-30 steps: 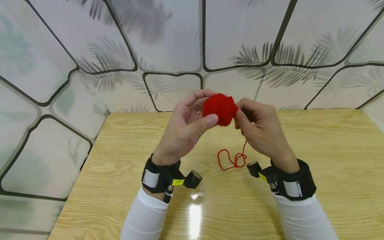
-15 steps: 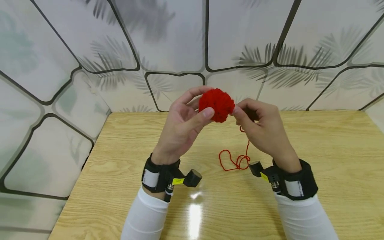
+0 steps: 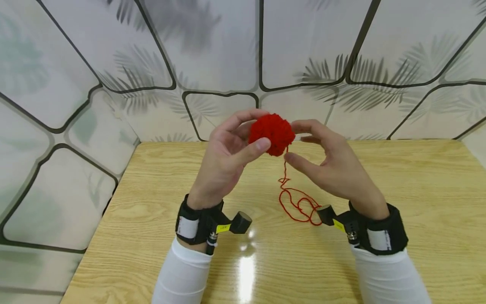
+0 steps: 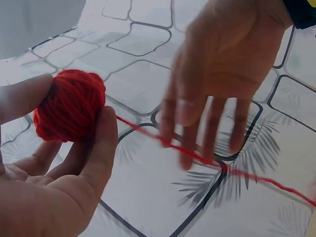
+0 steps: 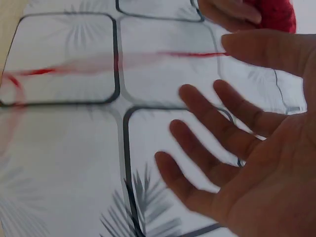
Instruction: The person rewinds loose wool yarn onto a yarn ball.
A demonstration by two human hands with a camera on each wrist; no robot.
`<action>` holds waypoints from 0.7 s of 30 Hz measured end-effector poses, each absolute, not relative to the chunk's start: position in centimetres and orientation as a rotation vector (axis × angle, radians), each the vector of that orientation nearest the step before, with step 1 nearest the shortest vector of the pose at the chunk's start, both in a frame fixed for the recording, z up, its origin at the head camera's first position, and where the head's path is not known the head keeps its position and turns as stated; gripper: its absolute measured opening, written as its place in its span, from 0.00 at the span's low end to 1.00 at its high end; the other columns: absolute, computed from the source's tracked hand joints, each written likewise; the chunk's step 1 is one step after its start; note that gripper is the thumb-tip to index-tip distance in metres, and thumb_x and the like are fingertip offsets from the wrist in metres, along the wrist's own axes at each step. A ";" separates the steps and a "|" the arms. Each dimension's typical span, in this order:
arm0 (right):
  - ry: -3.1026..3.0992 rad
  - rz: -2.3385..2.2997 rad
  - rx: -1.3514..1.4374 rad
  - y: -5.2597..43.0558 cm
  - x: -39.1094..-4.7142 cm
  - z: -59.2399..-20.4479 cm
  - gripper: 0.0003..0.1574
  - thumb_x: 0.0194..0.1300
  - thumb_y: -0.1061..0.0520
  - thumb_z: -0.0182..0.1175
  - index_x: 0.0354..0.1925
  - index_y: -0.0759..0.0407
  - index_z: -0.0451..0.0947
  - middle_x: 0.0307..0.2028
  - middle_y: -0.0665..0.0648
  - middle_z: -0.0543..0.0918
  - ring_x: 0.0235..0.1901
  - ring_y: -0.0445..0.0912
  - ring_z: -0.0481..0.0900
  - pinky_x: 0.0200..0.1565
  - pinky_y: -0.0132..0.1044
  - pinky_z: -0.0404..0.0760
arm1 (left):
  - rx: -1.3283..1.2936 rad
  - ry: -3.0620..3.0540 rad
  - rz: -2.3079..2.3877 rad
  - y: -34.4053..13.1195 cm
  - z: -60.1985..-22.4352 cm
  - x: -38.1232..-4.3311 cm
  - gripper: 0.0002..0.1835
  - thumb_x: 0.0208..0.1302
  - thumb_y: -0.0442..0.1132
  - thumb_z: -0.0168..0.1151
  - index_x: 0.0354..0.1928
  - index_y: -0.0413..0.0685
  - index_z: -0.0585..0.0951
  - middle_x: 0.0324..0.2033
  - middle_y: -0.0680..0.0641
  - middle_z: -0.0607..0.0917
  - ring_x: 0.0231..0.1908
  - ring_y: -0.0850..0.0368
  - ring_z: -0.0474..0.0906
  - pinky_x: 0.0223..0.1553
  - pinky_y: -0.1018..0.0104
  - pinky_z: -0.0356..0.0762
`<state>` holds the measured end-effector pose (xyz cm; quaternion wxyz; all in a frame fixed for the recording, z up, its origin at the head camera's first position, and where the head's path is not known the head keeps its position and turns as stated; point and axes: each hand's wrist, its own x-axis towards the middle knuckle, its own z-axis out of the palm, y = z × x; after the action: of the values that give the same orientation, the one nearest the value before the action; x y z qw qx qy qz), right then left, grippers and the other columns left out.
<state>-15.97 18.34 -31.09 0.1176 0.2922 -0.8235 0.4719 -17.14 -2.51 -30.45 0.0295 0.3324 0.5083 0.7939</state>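
A ball of red yarn (image 3: pixel 272 134) is held up above the table in my left hand (image 3: pixel 222 164), thumb on the near side and fingers behind. From the ball's lower right a strand of yarn (image 4: pixel 247 174) hangs down and ends in loose loops over the tabletop. Just right of the ball, my right hand (image 3: pixel 330 162) has its thumb and fingers spread apart, gripping nothing. The right wrist view shows these parted fingers (image 5: pixel 197 148) with the blurred strand passing by the thumb tip. Part of the loops lies behind the right wrist camera.
A light wood-grain table (image 3: pixel 152 219) lies beneath both hands. Behind it rises a pale wall (image 3: pixel 216 46) with dark stone-like outlines and leaf prints. Small black cameras stick inward from both wrist straps, the left camera (image 3: pixel 241 222) being over the table.
My right hand has let go of the yarn at the ball's right side and spread its fingers. The strand now hangs straight from the ball. The left hand has shifted slightly left.
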 end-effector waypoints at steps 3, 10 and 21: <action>-2.304 1.549 0.972 17.3 -15.8 -31.2 0.27 0.61 0.62 0.57 0.59 0.52 0.68 0.50 0.49 0.76 0.48 0.44 0.75 0.50 0.45 0.73 | 1.047 1.649 2.415 -2.4 -30.4 -17.0 0.25 0.58 0.37 0.62 0.56 0.38 0.69 0.49 0.39 0.77 0.50 0.42 0.71 0.50 0.47 0.71; -2.304 1.487 0.912 16.3 -15.1 -31.6 0.08 0.66 0.59 0.52 0.41 0.53 0.77 0.24 0.46 0.75 0.26 0.42 0.73 0.29 0.36 0.73 | 0.952 1.682 2.546 -1.8 -30.4 -17.0 0.24 0.58 0.35 0.62 0.55 0.39 0.69 0.50 0.38 0.76 0.51 0.43 0.71 0.52 0.49 0.70; -2.378 1.400 0.833 16.2 -14.9 -31.5 0.07 0.66 0.54 0.53 0.38 0.50 0.78 0.21 0.44 0.72 0.24 0.41 0.71 0.26 0.36 0.69 | 0.929 1.992 2.603 -1.3 -30.7 -17.3 0.25 0.57 0.29 0.60 0.58 0.37 0.70 0.50 0.41 0.74 0.49 0.45 0.72 0.50 0.52 0.72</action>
<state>-14.86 16.19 -31.46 0.1291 0.2867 -0.8181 0.4815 -17.28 -1.33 -30.69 -0.1322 0.2703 0.5796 0.7573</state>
